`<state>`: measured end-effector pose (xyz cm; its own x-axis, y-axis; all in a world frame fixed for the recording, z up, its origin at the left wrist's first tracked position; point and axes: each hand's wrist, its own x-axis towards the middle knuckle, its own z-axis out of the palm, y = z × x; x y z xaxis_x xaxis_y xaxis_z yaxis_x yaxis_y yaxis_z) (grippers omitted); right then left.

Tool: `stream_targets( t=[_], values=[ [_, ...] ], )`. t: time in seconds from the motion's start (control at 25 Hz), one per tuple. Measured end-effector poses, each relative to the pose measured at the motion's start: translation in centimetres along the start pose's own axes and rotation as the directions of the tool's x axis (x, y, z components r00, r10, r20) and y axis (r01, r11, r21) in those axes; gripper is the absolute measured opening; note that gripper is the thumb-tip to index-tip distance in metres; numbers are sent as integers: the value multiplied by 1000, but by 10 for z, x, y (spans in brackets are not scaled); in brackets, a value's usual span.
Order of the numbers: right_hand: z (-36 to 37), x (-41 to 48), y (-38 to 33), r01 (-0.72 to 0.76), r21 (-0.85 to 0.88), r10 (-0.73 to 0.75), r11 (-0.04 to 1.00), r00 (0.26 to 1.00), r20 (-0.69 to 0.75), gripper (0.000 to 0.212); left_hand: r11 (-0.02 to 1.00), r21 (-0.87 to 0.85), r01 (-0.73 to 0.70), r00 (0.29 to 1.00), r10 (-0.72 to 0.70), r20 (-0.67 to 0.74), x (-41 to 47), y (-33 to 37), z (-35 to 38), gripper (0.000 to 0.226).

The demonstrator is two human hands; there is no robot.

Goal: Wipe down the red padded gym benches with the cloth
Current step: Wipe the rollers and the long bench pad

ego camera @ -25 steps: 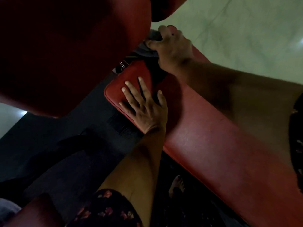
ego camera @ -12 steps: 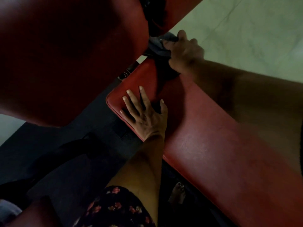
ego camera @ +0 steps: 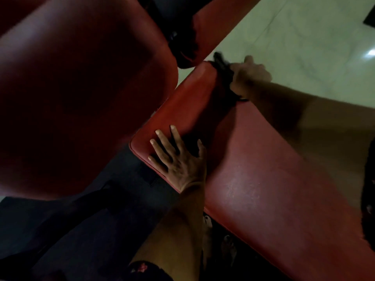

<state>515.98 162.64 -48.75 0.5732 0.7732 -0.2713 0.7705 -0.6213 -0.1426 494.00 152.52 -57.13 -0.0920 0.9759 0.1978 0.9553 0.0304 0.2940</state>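
Cloth sits upper centre of frame, dark, bunched at the far right corner of the red bench pad. My right hand has fingers curled around it, gripping it against the pad edge; blurred, so finger detail is unclear. Left hand lies flat, fingers spread, bracing on the near left corner. I judge the step as wiping the pad's end. Next move calls for a pressed stroke down the pad's long surface toward lower right. Second red pad fills upper left.
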Motion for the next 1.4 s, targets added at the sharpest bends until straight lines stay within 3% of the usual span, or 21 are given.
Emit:
stream_targets(
  t=[0.12, 0.24, 0.36, 0.44, 0.52, 0.64, 0.76, 0.92, 1.0, 1.2, 1.28, 1.4],
  values=[
    [4, -5, 12, 114, 130, -118, 985, 993, 28, 72, 998, 10, -64, 998, 64, 8, 0, 2, -1, 74],
    [2, -2, 14, 133, 229, -152, 964, 986, 65, 68, 987, -1, -158, 987, 158, 12, -3, -2, -2, 66],
    [12, -14, 34, 22, 244, -40, 970, 997, 71, 64, 962, 59, -268, 963, 269, -6, 5, 6, -7, 67],
    [20, -32, 44, -104, 244, 94, 964, 994, 52, 64, 889, 42, -457, 890, 456, 23, 15, 19, -9, 64],
    [19, -41, 33, -233, 203, 229, 951, 972, 48, 67, 835, 49, -548, 836, 544, 75, 33, 41, -1, 65],
    [25, -54, 19, -144, 183, 138, 973, 989, 43, 73, 768, 142, -625, 770, 577, 272, 51, 60, 15, 72],
    [35, -69, 63, 29, 162, -24, 986, 999, -30, 70, 788, 90, -609, 775, 566, 282, 45, 63, 18, 72],
    [30, -64, 97, -264, 194, 246, 945, 963, 111, 59, 795, 82, -601, 787, 570, 238, 42, 62, 16, 75],
    [21, -47, 77, -304, 274, 276, 913, 951, 137, 54, 796, 88, -598, 788, 565, 245, 45, 64, 19, 75],
    [25, -57, 56, -33, 423, 42, 906, 999, -13, 60, 787, 106, -608, 784, 574, 235, 44, 62, 21, 75],
    [32, -69, 92, -119, 448, 110, 886, 993, 47, 58, 795, 99, -598, 791, 565, 237, 44, 64, 20, 74],
    [26, -69, 127, -426, 307, 377, 851, 903, 207, 48, 799, 103, -592, 795, 558, 238, 43, 65, 20, 74]
  ],
)
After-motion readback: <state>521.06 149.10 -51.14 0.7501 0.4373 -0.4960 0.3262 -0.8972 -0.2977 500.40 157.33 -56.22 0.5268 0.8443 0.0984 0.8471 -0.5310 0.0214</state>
